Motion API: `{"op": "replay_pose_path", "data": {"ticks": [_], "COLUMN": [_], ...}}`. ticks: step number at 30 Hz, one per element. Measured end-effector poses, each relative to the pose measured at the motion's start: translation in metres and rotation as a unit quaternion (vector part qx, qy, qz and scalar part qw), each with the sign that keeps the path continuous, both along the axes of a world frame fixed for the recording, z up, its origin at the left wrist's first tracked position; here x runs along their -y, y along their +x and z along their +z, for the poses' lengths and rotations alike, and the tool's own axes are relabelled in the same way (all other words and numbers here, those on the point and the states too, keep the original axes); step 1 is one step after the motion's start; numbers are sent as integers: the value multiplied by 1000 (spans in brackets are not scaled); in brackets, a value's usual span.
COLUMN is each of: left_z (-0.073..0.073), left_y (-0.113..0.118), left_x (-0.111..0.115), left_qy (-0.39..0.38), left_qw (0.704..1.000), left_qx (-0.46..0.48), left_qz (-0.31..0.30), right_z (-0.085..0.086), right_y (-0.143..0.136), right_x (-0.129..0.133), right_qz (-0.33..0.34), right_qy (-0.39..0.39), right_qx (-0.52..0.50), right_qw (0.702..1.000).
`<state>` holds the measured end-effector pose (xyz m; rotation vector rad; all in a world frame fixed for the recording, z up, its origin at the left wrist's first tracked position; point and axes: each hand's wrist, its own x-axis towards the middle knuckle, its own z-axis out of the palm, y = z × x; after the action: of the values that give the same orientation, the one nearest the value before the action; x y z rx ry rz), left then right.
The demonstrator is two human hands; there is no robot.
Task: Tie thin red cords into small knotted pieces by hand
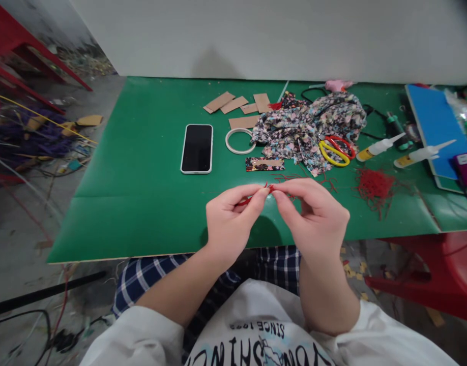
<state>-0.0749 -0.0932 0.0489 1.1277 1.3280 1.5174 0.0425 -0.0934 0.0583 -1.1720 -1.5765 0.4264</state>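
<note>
Left hand (pixel 229 216) and right hand (pixel 318 213) both pinching the red strands (pixel 244 202), over the table (pixel 142 152) near its front edge. I'd keep fingertips close, tension even, so nothing slips.

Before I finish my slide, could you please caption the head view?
Bare left hand and right hand pinch thin red strands above a green tabletop, near a crumpled floral-print cloth.

Craft workshop: glue bottles (pixel 378 147), scissors (pixel 337 149), fabric (pixel 313 122); blurred floor (pixel 109 101) seemingly scrap-strewn.

Diffuse light throws soft shadows on the table (pixel 142 152); outer edges blur.
</note>
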Motion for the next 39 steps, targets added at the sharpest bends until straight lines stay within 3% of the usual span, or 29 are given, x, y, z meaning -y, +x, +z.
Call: {"op": "replay_pose_path", "data": {"ticks": [8,16,23,39], "left_z": [0,-6,-7,-8], "left_y": [1,0,-1,-1], "left_x": [1,-1,-3,-2], "left_qy": [-8,-52,-66,-17], "left_qw": [1000,996,991,999], "left_qx": [2,66,108,44], "left_qz": [-18,-37,-48,-18], "right_z": [1,-1,-3,2], "right_y": [-1,3,3,-2], "right_x": [-2,-2,-1,4], "right_qz": [-7,11,28,0], "right_qy": [18,-77,-75,-44], "right_qx": [3,-70,-84,-23], "right_qw": [1000,995,993,999]}}
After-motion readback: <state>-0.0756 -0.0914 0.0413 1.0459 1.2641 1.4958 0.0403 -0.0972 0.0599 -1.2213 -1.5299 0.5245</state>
